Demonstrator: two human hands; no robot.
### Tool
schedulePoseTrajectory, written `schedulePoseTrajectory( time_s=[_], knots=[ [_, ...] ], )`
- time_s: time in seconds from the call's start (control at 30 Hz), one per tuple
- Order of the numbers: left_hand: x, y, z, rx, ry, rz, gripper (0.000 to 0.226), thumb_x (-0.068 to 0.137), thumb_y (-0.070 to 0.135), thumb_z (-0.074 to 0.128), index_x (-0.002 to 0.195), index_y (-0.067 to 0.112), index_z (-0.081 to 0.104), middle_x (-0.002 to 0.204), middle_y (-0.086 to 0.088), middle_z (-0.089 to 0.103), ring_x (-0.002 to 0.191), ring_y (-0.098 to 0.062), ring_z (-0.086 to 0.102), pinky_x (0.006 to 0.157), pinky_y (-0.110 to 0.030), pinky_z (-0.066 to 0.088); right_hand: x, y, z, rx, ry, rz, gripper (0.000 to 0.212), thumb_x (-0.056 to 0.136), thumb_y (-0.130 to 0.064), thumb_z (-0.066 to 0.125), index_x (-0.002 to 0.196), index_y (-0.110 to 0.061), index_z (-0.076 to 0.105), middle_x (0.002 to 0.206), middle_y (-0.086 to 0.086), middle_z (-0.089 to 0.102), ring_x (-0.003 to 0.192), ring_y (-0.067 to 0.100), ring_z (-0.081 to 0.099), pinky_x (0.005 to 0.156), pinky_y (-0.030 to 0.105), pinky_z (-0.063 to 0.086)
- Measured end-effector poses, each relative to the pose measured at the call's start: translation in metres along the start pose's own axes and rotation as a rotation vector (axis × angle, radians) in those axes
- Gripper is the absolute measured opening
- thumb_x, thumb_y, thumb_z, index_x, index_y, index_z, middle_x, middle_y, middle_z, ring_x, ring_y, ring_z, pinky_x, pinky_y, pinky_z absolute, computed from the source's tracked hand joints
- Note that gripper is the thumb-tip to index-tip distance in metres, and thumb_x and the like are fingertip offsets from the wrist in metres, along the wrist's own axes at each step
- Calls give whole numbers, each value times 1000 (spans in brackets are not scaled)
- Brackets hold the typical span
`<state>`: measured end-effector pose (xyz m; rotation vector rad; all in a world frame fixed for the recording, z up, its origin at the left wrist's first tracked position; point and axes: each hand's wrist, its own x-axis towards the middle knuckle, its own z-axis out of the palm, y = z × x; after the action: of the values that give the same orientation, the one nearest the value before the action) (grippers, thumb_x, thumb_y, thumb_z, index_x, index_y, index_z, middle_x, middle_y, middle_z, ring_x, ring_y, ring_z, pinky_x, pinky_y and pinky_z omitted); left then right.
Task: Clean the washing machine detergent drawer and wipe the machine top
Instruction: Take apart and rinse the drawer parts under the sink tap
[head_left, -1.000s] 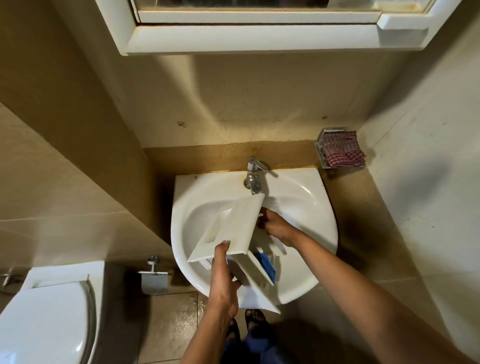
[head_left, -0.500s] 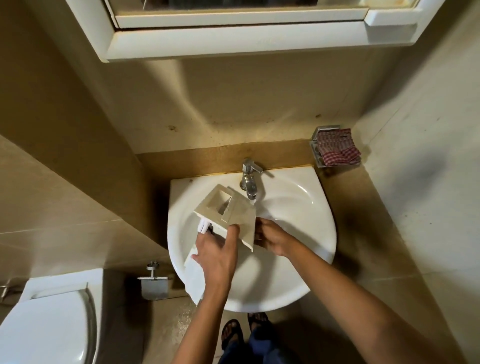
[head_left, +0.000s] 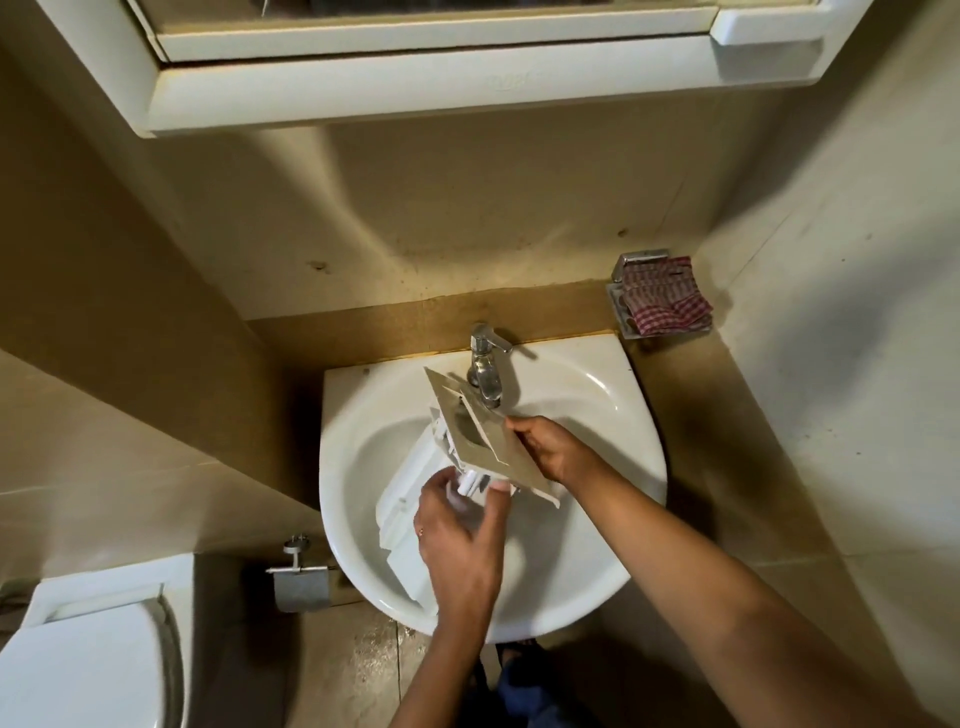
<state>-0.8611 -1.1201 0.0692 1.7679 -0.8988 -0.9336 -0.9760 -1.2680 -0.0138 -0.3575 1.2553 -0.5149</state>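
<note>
Both hands busy: my left hand (head_left: 460, 540) grips the one detergent drawer (head_left: 475, 439), my right hand (head_left: 550, 448) pinches its front panel, over one white sink (head_left: 641, 467), under one tap (head_left: 485, 375). One checked cloth (head_left: 666, 305) on the right, beige tiled walls, one toilet (head_left: 78, 665) on the left.

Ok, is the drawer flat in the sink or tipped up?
Tipped up: left hand and right hand grip the drawer, its front raised by the tap.

Bare forearms (head_left: 701, 571), small ring (head_left: 420, 531) on left hand (head_left: 460, 540), blue trousers (head_left: 524, 686), dark sandals (head_left: 506, 652)
</note>
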Motion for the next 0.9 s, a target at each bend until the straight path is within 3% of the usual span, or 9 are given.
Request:
schedulePoseTrajectory(
  time_s=[0.1,0.2,0.27,0.33,0.47,0.63,0.73,0.83,0.9],
  knots=[
    [24,12,-11,-78,-2,-57,51,82,68,49,108,25,55,109,7,61,105,-15,58,81,-25,43,7,-7,-2,-72,25,-5,18,99,-13,45,95,-10,63,60,-1,70,60,13,66,55,24,53],
    [57,19,-19,-103,-93,-156,33,94,57,44,93,29,62,97,11,66,97,-17,62,84,-32,46,10,-11,-1,-111,39,18,20,99,-14,44,91,-13,63,58,-3,69,55,8,65,49,18,51],
    [77,17,-21,-70,-166,-173,45,94,62,39,100,27,66,108,6,67,103,-18,60,94,-37,45,10,-14,0,-114,43,19,22,99,-12,44,86,-14,62,55,-4,68,49,6,64,48,17,50],
    [95,5,-25,13,-199,-95,54,93,64,38,113,20,63,118,1,63,109,-17,56,94,-32,41,13,-14,-1,-119,46,24,23,99,-12,45,83,-13,62,54,-3,67,50,8,64,52,20,51],
    [116,-24,-39,243,-419,-66,112,58,86,45,141,11,41,141,-8,49,126,-22,47,98,-32,39,17,-17,2,-133,-4,61,18,99,-19,48,90,-11,62,79,4,68,76,17,60,71,28,50],
    [140,-31,-39,360,-542,-86,144,31,100,50,145,15,36,123,-2,57,92,-11,55,79,-27,43,18,-24,9,-169,-73,91,19,98,-17,46,93,-11,64,70,5,69,74,20,61,67,32,51],
    [156,-27,-42,390,-645,-104,131,36,93,61,143,19,40,130,-1,55,96,-7,54,83,-24,41,21,-28,9,-210,-73,125,22,97,-15,44,91,-8,64,73,7,71,68,20,65,67,31,53],
    [166,-21,-42,360,-708,-200,106,49,71,79,138,22,48,132,8,50,117,-6,43,95,-24,36,28,-27,8,-275,-39,92,22,97,-20,50,104,-7,66,101,13,70,88,26,66,87,38,52],
    [167,-16,-39,384,-742,-220,73,52,66,80,115,35,61,121,18,59,119,-7,51,92,-23,39,30,-27,9,-303,-19,18,29,90,-25,61,111,-5,68,109,16,70,101,32,66,95,43,51]
  ],
)
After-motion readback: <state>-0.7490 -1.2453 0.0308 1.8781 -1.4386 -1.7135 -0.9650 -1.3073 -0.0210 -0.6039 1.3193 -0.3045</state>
